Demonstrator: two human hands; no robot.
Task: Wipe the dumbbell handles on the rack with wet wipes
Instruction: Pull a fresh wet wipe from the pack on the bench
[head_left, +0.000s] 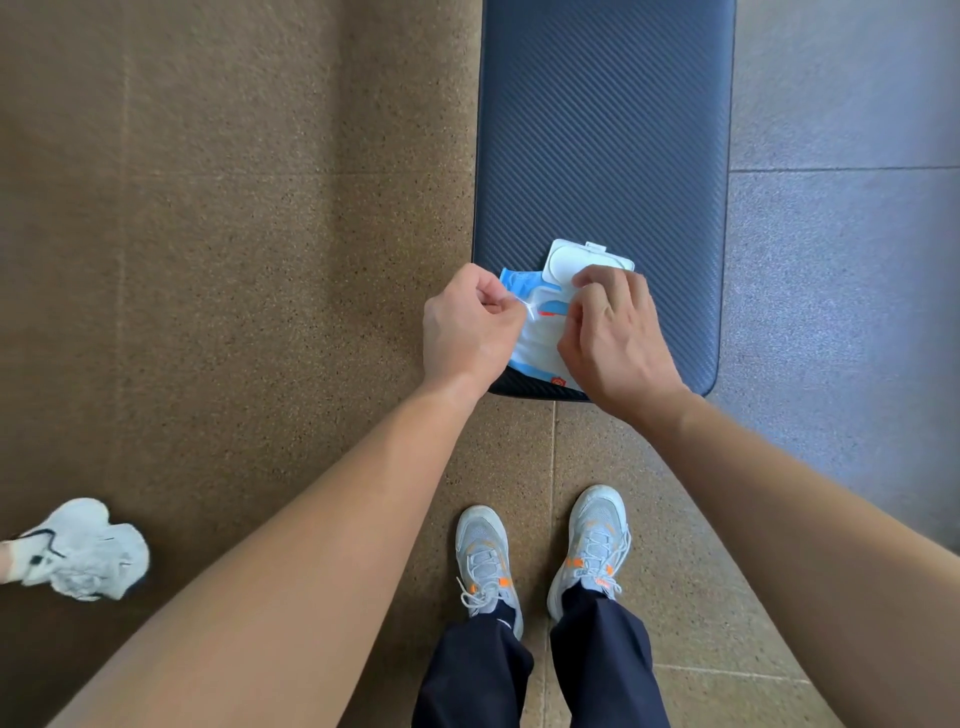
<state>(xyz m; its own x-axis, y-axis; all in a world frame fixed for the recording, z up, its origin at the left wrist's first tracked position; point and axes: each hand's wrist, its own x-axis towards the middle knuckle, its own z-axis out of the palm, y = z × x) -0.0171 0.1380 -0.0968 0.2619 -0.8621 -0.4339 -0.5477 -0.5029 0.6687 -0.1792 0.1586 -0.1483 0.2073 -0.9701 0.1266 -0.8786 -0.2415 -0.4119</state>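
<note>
Head view: in the centre of the frame a wipes pack (540, 358) lies on the near end of the dark padded worktop (602, 130), its white lid (571, 260) flipped open. The left hand (467, 327) has a narrow grip, thumb and forefinger pinching a white wipe (531, 307) at the pack's opening. The right hand (613, 338) rests on the pack with bent fingers; whether its grip holds anything beneath, I cannot tell. Two grey shoes (485, 561) stand on the brown floor (208, 208) below.
</note>
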